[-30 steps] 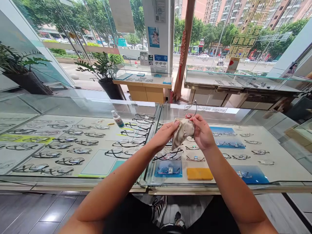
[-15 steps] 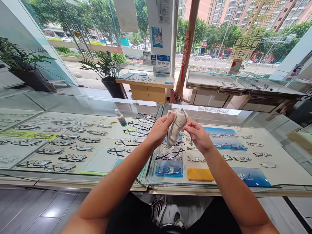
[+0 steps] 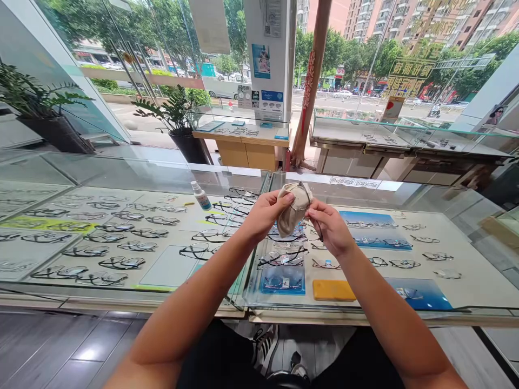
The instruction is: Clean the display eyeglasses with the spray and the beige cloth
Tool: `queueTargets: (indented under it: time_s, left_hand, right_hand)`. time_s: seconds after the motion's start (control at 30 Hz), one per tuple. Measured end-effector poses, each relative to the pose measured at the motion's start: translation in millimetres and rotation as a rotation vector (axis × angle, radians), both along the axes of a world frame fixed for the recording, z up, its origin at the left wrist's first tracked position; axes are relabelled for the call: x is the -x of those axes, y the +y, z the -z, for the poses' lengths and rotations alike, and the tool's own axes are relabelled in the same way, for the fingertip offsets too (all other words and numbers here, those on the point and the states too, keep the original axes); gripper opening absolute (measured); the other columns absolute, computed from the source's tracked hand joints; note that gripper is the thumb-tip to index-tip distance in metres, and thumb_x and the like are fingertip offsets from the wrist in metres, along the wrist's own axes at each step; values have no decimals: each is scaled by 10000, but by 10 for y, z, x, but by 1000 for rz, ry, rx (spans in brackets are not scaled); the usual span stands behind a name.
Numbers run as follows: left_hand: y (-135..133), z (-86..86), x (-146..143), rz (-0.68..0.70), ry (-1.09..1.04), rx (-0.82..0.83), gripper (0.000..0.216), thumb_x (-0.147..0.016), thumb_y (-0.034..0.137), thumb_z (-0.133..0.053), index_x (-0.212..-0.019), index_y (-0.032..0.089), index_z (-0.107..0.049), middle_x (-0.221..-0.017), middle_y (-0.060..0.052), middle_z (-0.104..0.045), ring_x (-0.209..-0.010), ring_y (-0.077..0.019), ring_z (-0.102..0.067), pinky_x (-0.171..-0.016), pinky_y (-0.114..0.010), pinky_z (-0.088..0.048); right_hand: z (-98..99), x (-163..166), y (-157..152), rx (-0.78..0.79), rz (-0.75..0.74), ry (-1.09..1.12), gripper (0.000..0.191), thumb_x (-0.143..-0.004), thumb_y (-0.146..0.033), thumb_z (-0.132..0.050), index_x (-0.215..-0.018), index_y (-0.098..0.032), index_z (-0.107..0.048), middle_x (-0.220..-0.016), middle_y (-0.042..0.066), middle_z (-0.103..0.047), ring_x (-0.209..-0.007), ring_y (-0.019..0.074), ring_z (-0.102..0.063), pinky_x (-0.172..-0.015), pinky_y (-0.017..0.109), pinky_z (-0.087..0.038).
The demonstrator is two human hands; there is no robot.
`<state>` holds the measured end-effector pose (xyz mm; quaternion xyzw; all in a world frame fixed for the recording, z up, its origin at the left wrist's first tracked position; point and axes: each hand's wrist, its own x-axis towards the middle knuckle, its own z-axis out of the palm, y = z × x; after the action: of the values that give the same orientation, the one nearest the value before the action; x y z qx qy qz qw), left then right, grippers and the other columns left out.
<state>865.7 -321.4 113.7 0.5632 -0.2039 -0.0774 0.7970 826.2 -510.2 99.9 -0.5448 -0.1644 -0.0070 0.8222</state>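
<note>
A beige cloth [image 3: 288, 220] is pinched in my left hand [image 3: 265, 213], thumb on top, and it wraps one side of a pair of eyeglasses [image 3: 300, 208]. My right hand [image 3: 329, 224] grips the frame of the same eyeglasses between thumb and fingers, with a dark temple hanging below those fingers. Much of the lenses is hidden by the cloth. Both hands are above the glass display counter. To the left of them a white spray bottle [image 3: 200, 195] stands on the glass top.
Rows of eyeglasses [image 3: 125, 262] lie inside the glass display case [image 3: 162, 294]. A yellow case [image 3: 333, 290] sits near the front edge below my right hand. Beyond the counter are a potted plant [image 3: 180, 121], a wooden pole [image 3: 312, 81] and further display cabinets [image 3: 360, 135].
The cloth has shifted on the lens, its hanging end now higher and more bunched. The eyeglasses have turned slightly in my hands. Both hands keep their grip.
</note>
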Motion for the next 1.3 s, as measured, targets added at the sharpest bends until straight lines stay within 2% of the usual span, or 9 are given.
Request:
queueTargets:
  time_s: [0.2, 0.33, 0.53, 0.67, 0.9, 1.13, 1.3]
  left_hand:
    - [40, -9, 12, 54, 3, -43, 500, -755, 525, -1015, -1038, 142, -861, -957, -73, -807, -836, -164, -693, -793, -273, -555]
    - [42, -9, 26, 53, -12, -74, 538, -729, 491, -1032, -1105, 148, -854, -1036, -83, -814, -892, -181, -704, -828, -278, -552]
    - [-40, 15, 86, -18, -61, -75, 547, -772, 505, -1002, -1159, 170, -810, -1022, -67, -796, -838, -167, -687, -753, -251, -533]
    - [-83, 11, 122, -8, -78, -45, 560, -797, 517, -985, -1201, 179, -794, -1059, -82, -815, -859, -180, -716, -757, -253, -552]
    - [-107, 48, 127, 0, -31, -7, 536, -787, 575, -977, -1055, 156, -780, -871, -55, -782, -713, -159, -686, -681, -269, -556]
    - [-161, 42, 132, -78, -18, 37, 632, -745, 719, -952, -857, 149, -705, -700, -13, -694, -589, -118, -605, -582, -239, -476]
    - [-178, 29, 147, -97, -16, 62, 638, -770, 745, -921, -798, 155, -681, -641, -13, -683, -541, -112, -579, -556, -240, -463]
  right_hand:
    - [-6, 13, -2, -7, 6, 19, 248, -792, -426, -909, -715, -238, -767, -906, 27, -610, -858, 188, -526, -807, 307, -480]
    - [10, 6, 5, -8, 5, 28, 274, -786, -455, -920, -724, -235, -769, -905, 23, -609, -851, 183, -524, -814, 305, -496]
    - [79, -15, 15, -16, -11, 41, 267, -780, -479, -938, -778, -252, -797, -939, 26, -622, -941, 202, -574, -929, 321, -523]
    - [140, -43, 13, -26, -18, 61, 257, -786, -475, -929, -849, -256, -811, -1009, 38, -671, -999, 217, -612, -1005, 354, -527]
    - [118, -39, 10, 28, -48, 35, 278, -802, -500, -931, -851, -250, -821, -986, 36, -663, -1026, 224, -594, -1048, 363, -508]
    - [152, -42, 34, 155, -41, -67, 292, -885, -555, -861, -879, -265, -828, -1206, 59, -685, -1236, 269, -591, -1182, 407, -467]
    - [162, -35, 43, 197, -62, -98, 301, -901, -561, -849, -855, -264, -827, -1255, 60, -651, -1257, 273, -577, -1194, 409, -451]
